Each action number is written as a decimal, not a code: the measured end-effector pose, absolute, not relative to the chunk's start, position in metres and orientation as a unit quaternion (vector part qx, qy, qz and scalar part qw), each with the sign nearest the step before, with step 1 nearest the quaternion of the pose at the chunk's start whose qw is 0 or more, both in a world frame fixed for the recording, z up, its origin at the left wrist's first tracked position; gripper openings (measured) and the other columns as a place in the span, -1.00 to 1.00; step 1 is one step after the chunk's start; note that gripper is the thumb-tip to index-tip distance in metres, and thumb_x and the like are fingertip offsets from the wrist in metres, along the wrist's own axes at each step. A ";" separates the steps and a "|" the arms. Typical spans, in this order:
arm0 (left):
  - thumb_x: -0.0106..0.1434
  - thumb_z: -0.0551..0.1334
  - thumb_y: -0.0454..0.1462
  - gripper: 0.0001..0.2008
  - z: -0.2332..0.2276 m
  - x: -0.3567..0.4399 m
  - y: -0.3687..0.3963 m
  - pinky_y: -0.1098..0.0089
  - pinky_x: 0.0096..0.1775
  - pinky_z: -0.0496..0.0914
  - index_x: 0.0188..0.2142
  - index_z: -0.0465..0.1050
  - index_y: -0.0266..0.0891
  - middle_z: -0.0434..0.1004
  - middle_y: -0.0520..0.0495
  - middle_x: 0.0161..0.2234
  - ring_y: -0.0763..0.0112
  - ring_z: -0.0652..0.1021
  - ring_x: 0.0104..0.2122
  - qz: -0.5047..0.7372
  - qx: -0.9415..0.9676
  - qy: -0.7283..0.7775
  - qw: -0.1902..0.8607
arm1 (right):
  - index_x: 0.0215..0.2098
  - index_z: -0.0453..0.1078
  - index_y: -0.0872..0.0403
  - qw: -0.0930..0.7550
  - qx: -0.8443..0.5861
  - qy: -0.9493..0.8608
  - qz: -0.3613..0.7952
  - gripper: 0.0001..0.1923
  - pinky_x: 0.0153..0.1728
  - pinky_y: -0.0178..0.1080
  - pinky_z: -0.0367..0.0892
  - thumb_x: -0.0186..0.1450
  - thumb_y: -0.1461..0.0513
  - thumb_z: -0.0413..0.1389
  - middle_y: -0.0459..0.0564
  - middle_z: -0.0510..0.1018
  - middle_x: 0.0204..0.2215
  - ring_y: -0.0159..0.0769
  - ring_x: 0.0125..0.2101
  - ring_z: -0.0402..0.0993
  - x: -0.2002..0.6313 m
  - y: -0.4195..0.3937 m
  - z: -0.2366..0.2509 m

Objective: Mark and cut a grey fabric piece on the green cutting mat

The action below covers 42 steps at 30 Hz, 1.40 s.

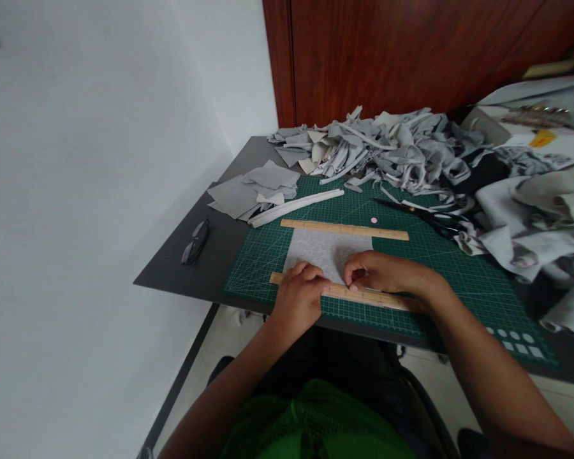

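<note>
A grey fabric piece [326,252] lies flat on the green cutting mat [435,268]. A wooden ruler [344,229] lies along its far edge. A second wooden ruler [380,298] lies along its near edge. My left hand [299,298] presses down on the left part of that near ruler, fingers curled over it. My right hand [380,273] rests with its fingertips on the fabric's near edge and the ruler, just right of the left hand. A small pink chalk disc [374,220] sits beyond the far ruler.
Black scissors [428,217] lie on the mat at right. A heap of grey fabric scraps [387,146] fills the table's back. Cut grey squares [253,191] and a white strip [296,207] lie at left. Eyeglasses [195,242] rest near the left edge. Fabric rolls [545,217] are at right.
</note>
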<state>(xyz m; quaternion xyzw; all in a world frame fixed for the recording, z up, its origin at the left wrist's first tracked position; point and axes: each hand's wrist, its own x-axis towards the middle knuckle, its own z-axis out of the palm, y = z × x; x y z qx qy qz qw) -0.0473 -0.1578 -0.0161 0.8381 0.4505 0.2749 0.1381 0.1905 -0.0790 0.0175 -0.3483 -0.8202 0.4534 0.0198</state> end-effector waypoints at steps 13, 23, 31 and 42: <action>0.37 0.18 -0.47 -0.71 -0.017 -0.052 -0.151 0.18 -0.02 0.32 -0.14 0.64 -0.15 0.58 -0.01 -0.21 0.25 0.47 -0.10 0.293 0.831 0.438 0.177 | -0.33 0.55 0.06 0.017 -0.346 -0.826 0.444 -0.83 -0.29 -0.28 0.31 0.17 0.37 0.14 -0.07 0.59 -0.38 -0.27 -0.33 0.47 0.190 -0.080 0.023; 0.40 0.22 -0.40 -0.79 -0.018 -0.052 -0.150 0.18 -0.02 0.34 -0.19 0.64 -0.13 0.58 -0.02 -0.23 0.24 0.47 -0.11 0.299 0.827 0.443 0.176 | -0.29 0.55 0.05 0.008 -0.351 -0.832 0.430 -0.88 -0.29 -0.28 0.28 0.19 0.30 0.21 -0.07 0.59 -0.33 -0.25 -0.30 0.47 0.194 -0.084 0.026; 0.40 0.18 -0.45 -0.75 -0.018 -0.049 -0.155 0.16 -0.01 0.37 -0.15 0.61 -0.17 0.56 -0.07 -0.20 0.21 0.45 -0.09 0.269 0.844 0.438 0.154 | -0.37 0.50 0.04 -0.024 -0.399 -0.806 0.436 -0.94 -0.44 -0.29 0.15 0.15 0.26 0.26 -0.15 0.49 -0.49 -0.31 -0.44 0.37 0.198 -0.087 0.025; 0.39 0.14 -0.48 -0.70 -0.014 -0.047 -0.159 0.12 0.03 0.38 -0.06 0.57 -0.18 0.55 -0.10 -0.12 0.14 0.43 -0.03 0.235 0.859 0.434 0.137 | -0.43 0.48 0.03 -0.031 -0.437 -0.795 0.419 -0.94 -0.46 -0.28 0.11 0.11 0.30 0.25 -0.14 0.49 -0.52 -0.29 -0.44 0.37 0.195 -0.094 0.036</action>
